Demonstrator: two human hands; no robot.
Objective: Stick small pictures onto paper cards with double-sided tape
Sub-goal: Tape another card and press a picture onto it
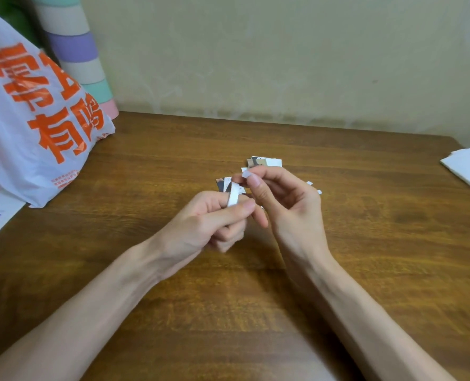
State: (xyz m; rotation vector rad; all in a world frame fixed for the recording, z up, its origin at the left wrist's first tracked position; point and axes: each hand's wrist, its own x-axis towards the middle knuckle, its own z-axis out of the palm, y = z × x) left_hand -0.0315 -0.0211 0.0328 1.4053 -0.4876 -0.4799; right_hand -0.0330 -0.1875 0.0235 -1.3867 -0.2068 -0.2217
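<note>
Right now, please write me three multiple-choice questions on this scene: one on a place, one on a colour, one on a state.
1. Where on the table is the plastic bag? A) left edge B) right edge C) near edge
2. What colour is the bag's print? A) blue B) orange C) black
3. What is the left hand doing? A) lying flat B) holding the tape roll C) pointing

Answers: 1 A, it stands at the far left; 2 B, its large characters are orange; 3 B, its fingers curl round the white roll, whose loose end the right hand pinches.
</note>
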